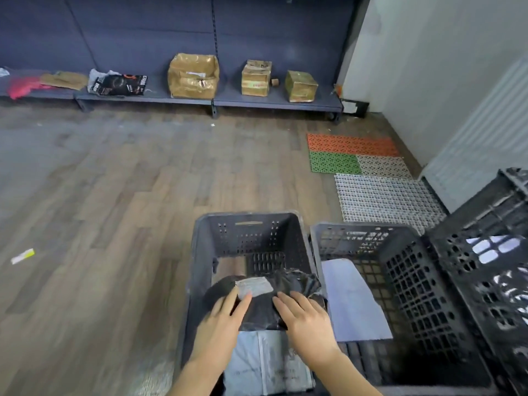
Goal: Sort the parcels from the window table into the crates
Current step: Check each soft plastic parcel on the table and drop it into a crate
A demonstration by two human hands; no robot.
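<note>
Black parcel (265, 307) under 2 flat hands (228, 312) (303, 315)

Wood-plank floor (128, 195); blue shelving (200, 30); white wall (428, 52)

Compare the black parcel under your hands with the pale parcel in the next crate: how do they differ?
The black parcel is dark, crumpled and bears a white label; the pale parcel is light, flat, smooth and shows no label. The left hand and right hand rest on the black parcel; the pale parcel lies untouched. The black parcel is in the left grey crate, atop a grey bag; the pale one is in the middle crate. Both are soft bags.
</note>
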